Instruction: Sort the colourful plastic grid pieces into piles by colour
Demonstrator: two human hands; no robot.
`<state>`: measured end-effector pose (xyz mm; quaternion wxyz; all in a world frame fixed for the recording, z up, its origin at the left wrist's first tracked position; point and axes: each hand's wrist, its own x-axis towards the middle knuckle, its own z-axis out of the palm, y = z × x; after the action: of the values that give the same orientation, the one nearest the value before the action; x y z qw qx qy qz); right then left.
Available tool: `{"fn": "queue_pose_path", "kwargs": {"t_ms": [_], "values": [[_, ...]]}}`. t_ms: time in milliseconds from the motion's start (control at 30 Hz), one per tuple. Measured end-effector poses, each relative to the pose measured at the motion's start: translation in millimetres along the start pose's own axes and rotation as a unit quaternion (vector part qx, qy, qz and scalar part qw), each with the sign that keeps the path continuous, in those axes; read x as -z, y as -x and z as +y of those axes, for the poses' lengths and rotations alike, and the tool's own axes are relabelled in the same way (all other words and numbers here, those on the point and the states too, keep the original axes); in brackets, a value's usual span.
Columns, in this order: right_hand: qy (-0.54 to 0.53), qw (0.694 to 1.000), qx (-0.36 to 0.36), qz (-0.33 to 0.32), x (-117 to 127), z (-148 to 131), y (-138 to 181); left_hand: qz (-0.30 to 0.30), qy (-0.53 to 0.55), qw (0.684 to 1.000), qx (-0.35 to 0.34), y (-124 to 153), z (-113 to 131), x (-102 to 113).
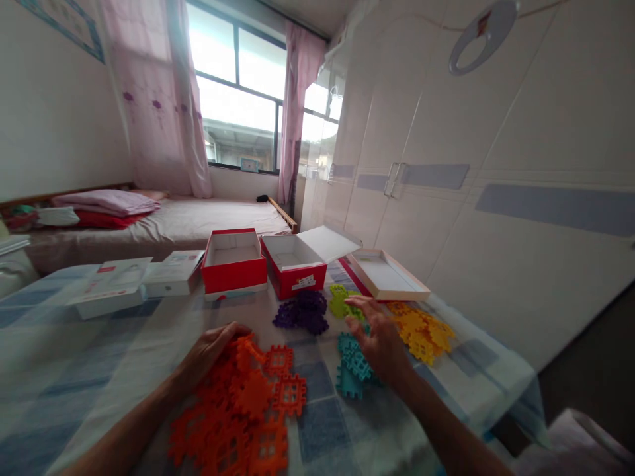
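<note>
1. We see the orange pieces [253, 395] heaped at the bottom centre of the frame, on the cloth-covered surface [114, 344].
2. Our left hand [211, 352] rests at the heap's upper left edge, fingers bent; we cannot tell whether its grip pinches a piece.
3. Our right hand [381, 340] is right of centre, over the teal pieces [351, 360], its fingertips by the lime-green pieces [338, 301]. Its fingers look parted, but we cannot tell whether a piece sits between them.
4. We judge all these pieces to be light, fairly stiff plastic, slightly slick and hard to break. The notched rims and window-like openings should give us good hold; a flat edge pinch suits best, though overlapping teeth may catch on neighbours.
5. Around them we have the purple pieces [302, 311] near the centre and the yellow pieces [421, 332] further right.
6. Behind stand two red boxes [233, 279] and a shallow tray [407, 292], with white boxes [114, 285] at the left. Their walls limit reach beyond the purple and lime-green heaps; the orange heap's near side looks unobstructed.
</note>
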<state>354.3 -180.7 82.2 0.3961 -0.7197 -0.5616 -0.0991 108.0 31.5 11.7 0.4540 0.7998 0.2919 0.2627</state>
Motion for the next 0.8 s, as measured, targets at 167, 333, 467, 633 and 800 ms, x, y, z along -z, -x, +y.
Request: {"fn": "queue_pose_path", "kwargs": {"t_ms": [167,333,467,633,800], "values": [[0.161,0.984,-0.065,0.026,19,94,-30,0.008,0.008,1.000,0.010,1,5,-1],[0.258,0.962,-0.086,0.003,21,144,-48,0.009,-0.005,1.000,-0.001,-1,2,0],[0.281,0.952,-0.109,-0.054,13,159,-58,0.005,-0.009,1.000,-0.001,-1,3,0],[0.290,0.943,-0.129,-0.097,1,167,-65,0.018,-0.013,1.000,0.014,1,8,0],[0.302,0.940,-0.132,-0.083,7,174,-72,0.011,-0.015,1.000,0.010,2,8,0]]}}
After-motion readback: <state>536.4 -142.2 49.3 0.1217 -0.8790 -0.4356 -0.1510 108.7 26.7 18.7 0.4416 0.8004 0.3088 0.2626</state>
